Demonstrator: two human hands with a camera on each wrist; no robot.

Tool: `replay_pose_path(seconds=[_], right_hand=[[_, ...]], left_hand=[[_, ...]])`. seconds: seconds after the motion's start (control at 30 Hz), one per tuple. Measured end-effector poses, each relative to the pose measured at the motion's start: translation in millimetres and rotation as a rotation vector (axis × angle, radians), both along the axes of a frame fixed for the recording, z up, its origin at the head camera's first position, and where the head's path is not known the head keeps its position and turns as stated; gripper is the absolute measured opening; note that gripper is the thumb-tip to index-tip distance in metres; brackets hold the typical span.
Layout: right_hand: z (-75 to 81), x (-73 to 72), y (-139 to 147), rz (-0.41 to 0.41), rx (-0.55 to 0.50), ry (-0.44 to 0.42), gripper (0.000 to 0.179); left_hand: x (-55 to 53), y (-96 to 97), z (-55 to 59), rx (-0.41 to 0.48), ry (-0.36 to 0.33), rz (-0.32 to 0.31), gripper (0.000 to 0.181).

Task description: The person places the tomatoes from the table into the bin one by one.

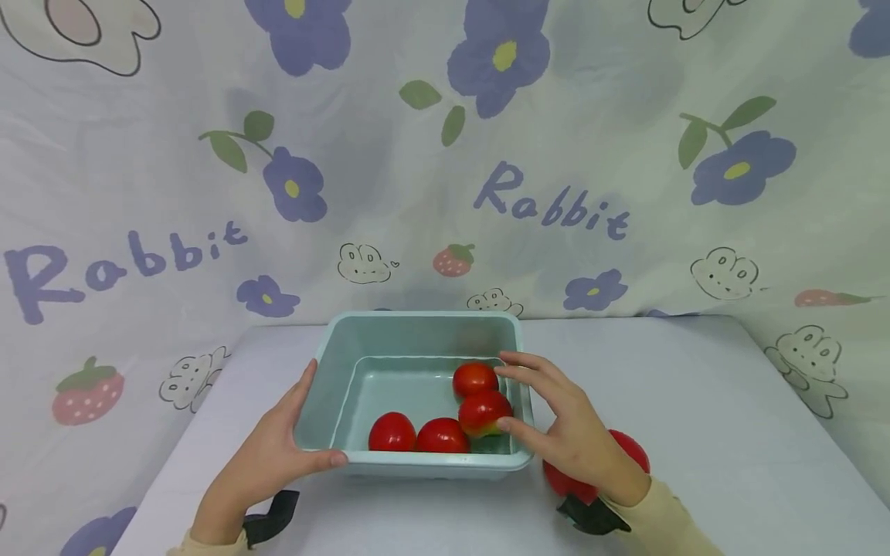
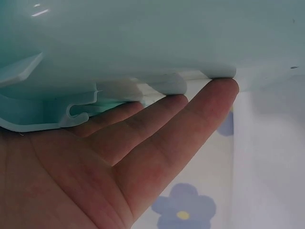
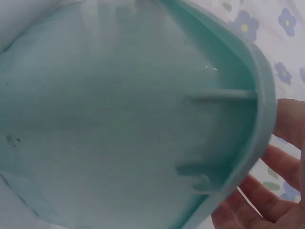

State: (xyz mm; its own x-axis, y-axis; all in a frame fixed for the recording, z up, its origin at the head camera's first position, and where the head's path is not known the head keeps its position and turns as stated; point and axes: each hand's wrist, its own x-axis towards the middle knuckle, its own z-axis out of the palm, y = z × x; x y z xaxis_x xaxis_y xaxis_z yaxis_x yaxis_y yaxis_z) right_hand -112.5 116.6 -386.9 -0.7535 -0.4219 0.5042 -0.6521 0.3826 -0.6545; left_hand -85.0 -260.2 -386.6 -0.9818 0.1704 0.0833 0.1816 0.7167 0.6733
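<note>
Nearest the head camera, cream sleeves (image 1: 670, 521) lead me to two hands held apart at a pale blue-green tub (image 1: 431, 461): the left hand (image 1: 274, 444) lays straight fingers against its outer left wall, thumb along the front rim, while the right hand (image 1: 566, 425) arches loosely at the right rim, touching or not I cannot tell. I see four red fruits (image 1: 484, 409) inside, two by the front wall, two toward the right.
</note>
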Motion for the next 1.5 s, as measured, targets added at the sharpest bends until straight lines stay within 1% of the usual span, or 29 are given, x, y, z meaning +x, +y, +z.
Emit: replay_pose_path(seconds=[0.13,0.3,0.4,0.5,0.7,0.93,1.03,1.17,1.27,1.37,1.5], right_hand=[[5.3,-1.6,8.1,-0.023,0.007,0.002,0.057],[10.6,-3.1,23.4,-0.101,-0.004,0.007,0.060],[11.4,-3.8,33.0,-0.142,-0.023,-0.005,0.059],[9.3,-4.2,41.2,-0.173,-0.018,-0.012,0.059],[2.4,-2.9,54.6,-0.239,0.040,-0.004,0.059],[-7.2,2.4,68.7,-0.279,0.081,-0.024,0.057],[-13.8,7.0,75.9,-0.304,0.097,-0.043,0.056],[-24.1,15.2,89.7,-0.342,0.117,-0.089,0.057],[-33.0,21.6,99.9,-0.355,0.125,-0.111,0.057],[-40.2,27.8,106.9,-0.365,0.124,-0.122,0.057],[-46.1,35.0,111.9,-0.387,0.130,-0.133,0.056]], left_hand=[[0.2,-1.2,0.1,-0.017,0.000,-0.004,0.118],[1.1,-3.3,1.5,-0.032,-0.005,-0.010,0.118],[1.6,-4.7,2.5,-0.033,-0.004,-0.004,0.118],[1.2,-5.7,3.3,-0.025,-0.005,-0.004,0.118],[-0.5,-6.3,2.9,-0.021,-0.009,0.001,0.118],[-1.7,-7.0,2.1,-0.028,0.025,-0.029,0.119],[-1.3,-6.3,1.7,-0.024,0.028,-0.031,0.119],[-0.8,-4.4,-0.3,-0.029,0.023,-0.023,0.119],[-0.6,-3.8,-1.3,-0.034,0.020,-0.020,0.119],[-0.5,-3.1,-1.4,-0.031,0.019,-0.019,0.119],[-0.3,-2.7,-1.9,-0.027,0.015,-0.015,0.118]])
